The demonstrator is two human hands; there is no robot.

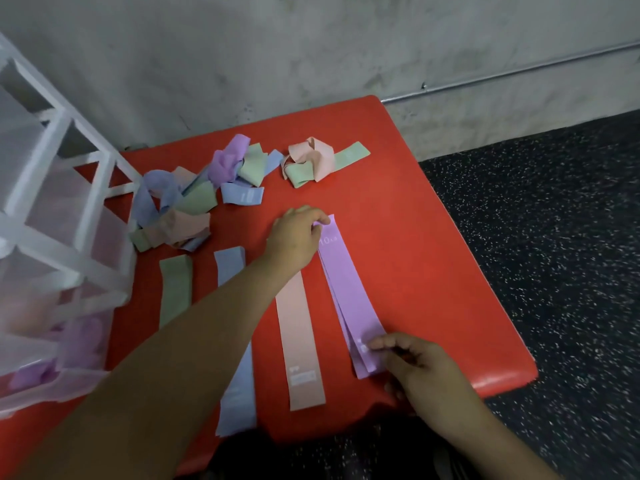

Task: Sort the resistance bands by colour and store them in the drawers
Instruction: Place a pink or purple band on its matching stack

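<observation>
My right hand (426,365) pinches the near end of the purple bands (346,292) on the red table (433,209); my left hand (298,237) pinches the far end. The stack's fanned, so a tug could slide it onto the pink band (299,341) alongside. Tangled pile (180,202) beyond.

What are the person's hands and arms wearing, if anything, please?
Nothing shows: the left hand and the right hand are bare, without gloves, rings or a watch, and both forearms are uncovered to the frame's edge, with no sleeve in view.
</observation>
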